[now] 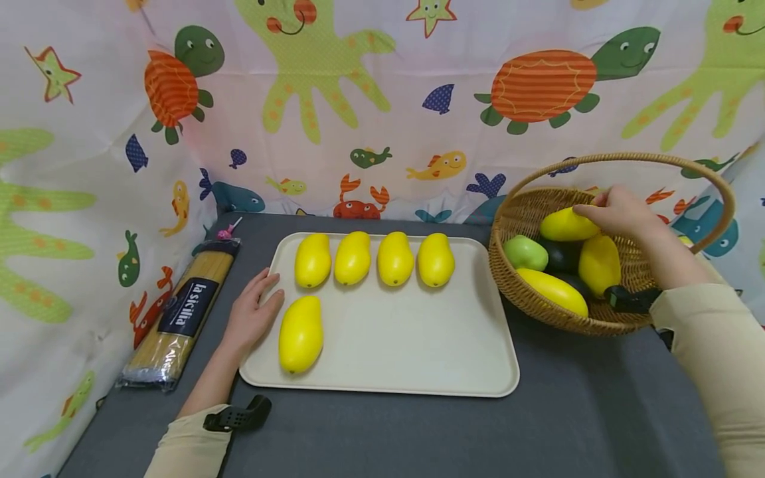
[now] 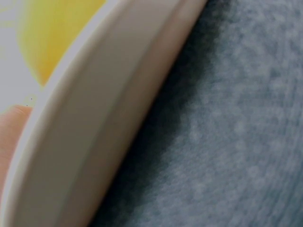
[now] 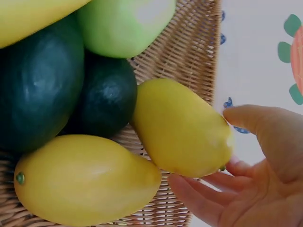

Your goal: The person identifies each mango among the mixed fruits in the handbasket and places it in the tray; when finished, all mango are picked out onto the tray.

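Observation:
Inside the wicker basket (image 1: 540, 312), my right hand (image 1: 621, 211) holds one end of a yellow mango (image 3: 182, 125), thumb on one side and fingers on the other. Beside it lie another mango (image 3: 90, 179), dark green avocado-like fruits (image 3: 106, 97), a green apple (image 1: 525, 253) and a longer yellow fruit (image 1: 552, 292). My left hand (image 1: 254, 315) rests on the left rim of a cream tray (image 1: 406, 332), thumb over its inner side. Several mangoes (image 1: 394, 259) form a row along the tray's back, and one more mango (image 1: 301, 335) sits near my left hand.
A pack of spaghetti (image 1: 191, 305) lies left of the tray, with a small pink item (image 1: 226, 232) at its far end. The basket's tall handle (image 1: 627, 158) arches over the fruit. A printed cloth (image 1: 358, 79) hangs behind the grey table (image 1: 388, 431).

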Action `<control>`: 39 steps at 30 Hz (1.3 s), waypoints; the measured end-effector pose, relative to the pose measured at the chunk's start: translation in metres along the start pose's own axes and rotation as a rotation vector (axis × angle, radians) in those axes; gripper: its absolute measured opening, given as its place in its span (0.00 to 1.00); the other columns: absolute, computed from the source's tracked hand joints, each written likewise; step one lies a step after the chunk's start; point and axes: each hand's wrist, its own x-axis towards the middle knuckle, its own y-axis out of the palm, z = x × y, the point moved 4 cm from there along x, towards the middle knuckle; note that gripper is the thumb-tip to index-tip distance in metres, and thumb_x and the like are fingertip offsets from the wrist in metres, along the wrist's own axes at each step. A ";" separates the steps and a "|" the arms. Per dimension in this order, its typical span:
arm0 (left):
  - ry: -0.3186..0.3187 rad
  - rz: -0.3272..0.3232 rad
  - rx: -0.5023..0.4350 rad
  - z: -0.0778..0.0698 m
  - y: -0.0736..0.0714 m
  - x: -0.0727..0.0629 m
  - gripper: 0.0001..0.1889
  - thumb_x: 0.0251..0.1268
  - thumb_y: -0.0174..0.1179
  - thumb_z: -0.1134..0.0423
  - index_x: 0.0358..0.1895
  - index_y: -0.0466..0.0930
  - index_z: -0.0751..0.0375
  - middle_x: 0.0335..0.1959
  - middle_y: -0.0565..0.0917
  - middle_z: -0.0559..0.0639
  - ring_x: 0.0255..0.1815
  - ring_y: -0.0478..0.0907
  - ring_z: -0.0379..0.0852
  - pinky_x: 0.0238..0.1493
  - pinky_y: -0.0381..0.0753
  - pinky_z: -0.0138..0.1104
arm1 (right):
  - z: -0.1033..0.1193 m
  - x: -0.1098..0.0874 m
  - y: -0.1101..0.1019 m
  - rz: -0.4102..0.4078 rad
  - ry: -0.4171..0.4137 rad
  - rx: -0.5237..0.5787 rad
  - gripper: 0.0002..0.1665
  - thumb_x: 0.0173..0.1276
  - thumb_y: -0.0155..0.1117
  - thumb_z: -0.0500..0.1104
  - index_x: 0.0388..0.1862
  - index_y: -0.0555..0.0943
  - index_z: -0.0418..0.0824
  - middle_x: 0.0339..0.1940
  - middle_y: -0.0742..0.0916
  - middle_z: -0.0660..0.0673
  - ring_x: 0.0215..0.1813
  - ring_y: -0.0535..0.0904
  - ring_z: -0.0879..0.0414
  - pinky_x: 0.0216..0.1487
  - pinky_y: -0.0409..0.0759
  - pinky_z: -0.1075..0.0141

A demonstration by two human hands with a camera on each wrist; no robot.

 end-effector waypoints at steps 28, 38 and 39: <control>-0.013 0.008 0.013 0.001 0.000 0.000 0.30 0.74 0.51 0.49 0.73 0.63 0.59 0.78 0.53 0.52 0.77 0.48 0.60 0.71 0.51 0.59 | 0.049 -0.060 0.007 0.047 -0.113 -0.106 0.47 0.65 0.60 0.66 0.70 0.65 0.34 0.61 0.73 0.27 0.51 0.74 0.36 0.44 0.73 0.44; -0.018 0.010 0.014 -0.002 0.000 -0.001 0.30 0.74 0.50 0.48 0.73 0.63 0.59 0.78 0.53 0.52 0.77 0.48 0.60 0.71 0.50 0.60 | 0.086 -0.114 0.017 -0.234 -0.220 -0.035 0.41 0.60 0.71 0.57 0.65 0.70 0.35 0.56 0.79 0.31 0.53 0.76 0.34 0.39 0.76 0.49; -0.018 0.011 0.013 -0.001 0.000 -0.001 0.30 0.74 0.51 0.48 0.73 0.63 0.59 0.78 0.52 0.52 0.77 0.48 0.60 0.71 0.50 0.60 | 0.090 -0.119 0.018 -0.253 -0.233 -0.027 0.41 0.59 0.72 0.56 0.65 0.71 0.36 0.55 0.79 0.32 0.52 0.77 0.35 0.37 0.76 0.53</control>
